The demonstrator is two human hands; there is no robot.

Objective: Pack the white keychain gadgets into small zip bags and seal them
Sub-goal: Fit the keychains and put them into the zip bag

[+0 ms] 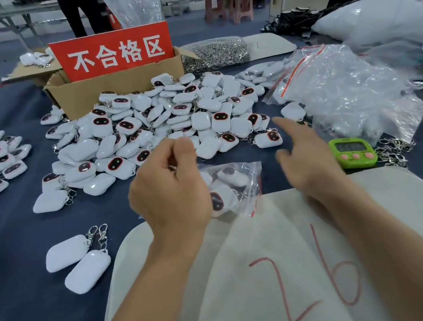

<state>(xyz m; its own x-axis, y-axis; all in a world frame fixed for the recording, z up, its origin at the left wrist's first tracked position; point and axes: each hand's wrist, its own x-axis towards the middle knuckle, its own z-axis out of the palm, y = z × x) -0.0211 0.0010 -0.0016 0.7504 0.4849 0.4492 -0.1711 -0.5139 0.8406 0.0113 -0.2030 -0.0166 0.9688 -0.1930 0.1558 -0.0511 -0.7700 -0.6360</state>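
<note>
At the far edge of the white cloth, the curled fingers of the left hand pinch one end of a small zip bag with white keychain gadgets inside. Beside it, the right hand has its fingers spread and holds nothing. Behind them lies a big pile of gadgets, then a cardboard box with a red sign. A green timer sits on the right.
</note>
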